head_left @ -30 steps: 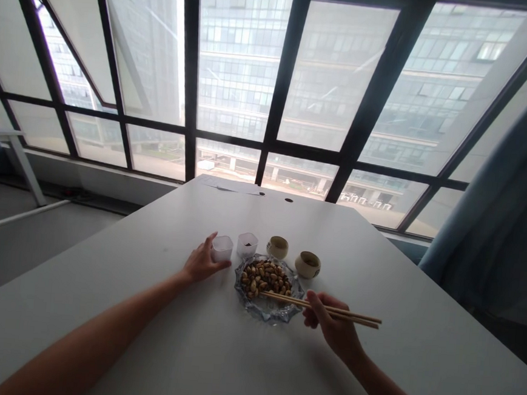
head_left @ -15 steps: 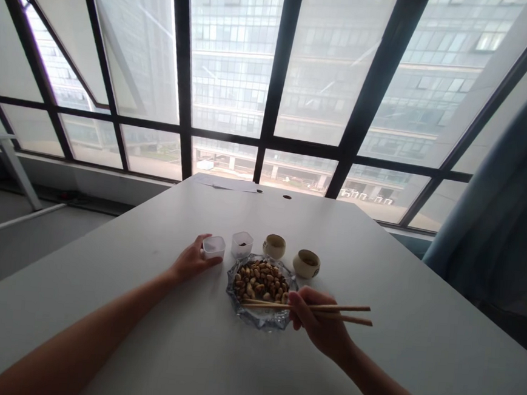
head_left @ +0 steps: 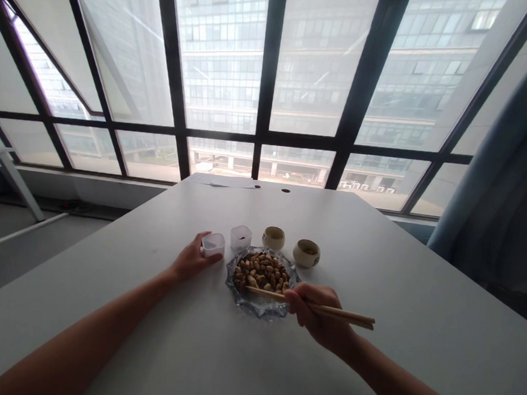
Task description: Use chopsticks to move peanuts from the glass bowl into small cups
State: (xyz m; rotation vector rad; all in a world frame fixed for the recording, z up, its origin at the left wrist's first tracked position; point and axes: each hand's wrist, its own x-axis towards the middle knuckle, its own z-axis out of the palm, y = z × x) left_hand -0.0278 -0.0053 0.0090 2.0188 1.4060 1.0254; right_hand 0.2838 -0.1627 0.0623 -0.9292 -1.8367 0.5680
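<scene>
My left hand [head_left: 195, 257] is wrapped round the side of a small clear plastic container [head_left: 213, 244] standing on the table. In my right hand [head_left: 320, 314] is a pair of wooden chopsticks [head_left: 343, 314], their tips reaching into a glass bowl [head_left: 261, 310]. Brown and tan nuts [head_left: 262, 270], mixed with smaller dark bits, fill much of that bowl. Whether the chopstick tips pinch anything is too small to tell. Beyond the bowl stands a second clear container [head_left: 241, 238] with a few dark bits in it.
Two small beige cups, one [head_left: 273, 239] behind the bowl and another [head_left: 306, 254] to its right, hold something I cannot make out. White sheets of paper [head_left: 223, 181] lie at the far edge of the white table [head_left: 178, 349]. A blue curtain [head_left: 488, 179] hangs at right.
The chopsticks have closed together and now slant more, tips up and left in the bowl. My left hand stays on the container. The camera view has shifted slightly.
</scene>
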